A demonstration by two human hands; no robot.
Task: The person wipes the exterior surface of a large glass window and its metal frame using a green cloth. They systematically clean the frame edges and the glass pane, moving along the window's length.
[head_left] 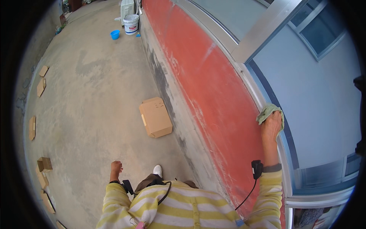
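My right hand grips a pale green cloth and presses it on the lower rail of an aluminium window frame. Part of the cloth hangs past the wrist, over the edge of the glass pane. Below the frame runs a red-painted wall. On the other side, my left hand hangs beside my body above the concrete floor, its fingers loosely curled and nothing visible in them. Both wrists carry a dark strap with a small black device.
A cardboard box lies by the wall's grey base. Farther off stand a white bucket, a blue basin and a white appliance-like unit. Several flattened cardboard pieces and an opened box line the left wall.
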